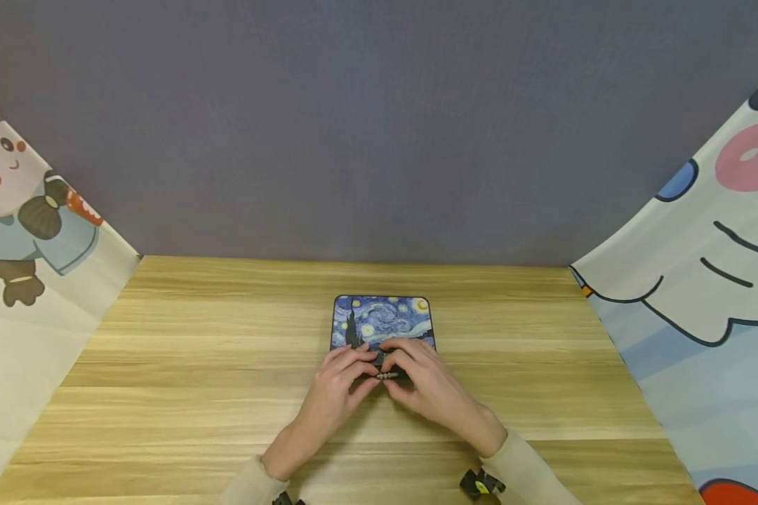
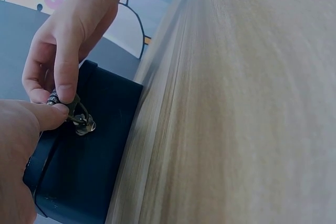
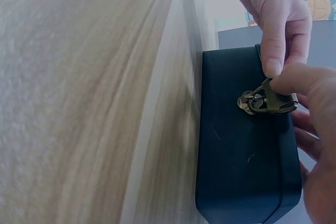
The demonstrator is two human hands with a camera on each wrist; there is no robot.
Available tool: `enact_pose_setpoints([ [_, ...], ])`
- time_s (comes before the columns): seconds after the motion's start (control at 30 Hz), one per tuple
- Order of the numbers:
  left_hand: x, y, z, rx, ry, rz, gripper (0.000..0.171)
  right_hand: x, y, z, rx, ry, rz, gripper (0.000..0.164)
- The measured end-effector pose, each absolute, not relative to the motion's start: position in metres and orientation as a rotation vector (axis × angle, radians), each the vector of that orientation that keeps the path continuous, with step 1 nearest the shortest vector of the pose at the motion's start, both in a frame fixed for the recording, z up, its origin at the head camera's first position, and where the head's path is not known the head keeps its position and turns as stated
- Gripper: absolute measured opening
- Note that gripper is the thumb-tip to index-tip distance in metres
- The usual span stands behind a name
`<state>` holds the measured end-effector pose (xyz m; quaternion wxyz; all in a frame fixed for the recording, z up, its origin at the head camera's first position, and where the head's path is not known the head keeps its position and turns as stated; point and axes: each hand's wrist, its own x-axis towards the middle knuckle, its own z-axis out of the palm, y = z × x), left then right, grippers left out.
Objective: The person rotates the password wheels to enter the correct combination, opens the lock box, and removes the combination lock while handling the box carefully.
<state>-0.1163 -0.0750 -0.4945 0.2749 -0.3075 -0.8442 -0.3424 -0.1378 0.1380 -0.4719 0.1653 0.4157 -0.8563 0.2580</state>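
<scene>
Padlock (image 3: 279,104) sits at the metal hasp (image 3: 244,103) on the dark box's (image 3: 231,161) front, pinched between thumb and curled fingers by both left hand (image 1: 341,382) and right hand (image 1: 420,379). Box stands on the wood-grain bench (image 1: 196,379), its swirl-painted lid (image 1: 382,317) down, contents hidden.

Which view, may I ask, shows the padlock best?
The right wrist view: the padlock shows large and mostly uncovered there. The left wrist view shows it partly hidden; the head view shows it only small.
</scene>
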Motion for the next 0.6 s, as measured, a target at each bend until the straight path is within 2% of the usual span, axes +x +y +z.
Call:
enact_pose_setpoints([
  [0.6,-0.1154,-0.0746,-0.4941,-0.819,-2.275,-0.902,0.021,-0.1395,0.1387,-0.4745,1.182,-2.439,0.842,0.026],
])
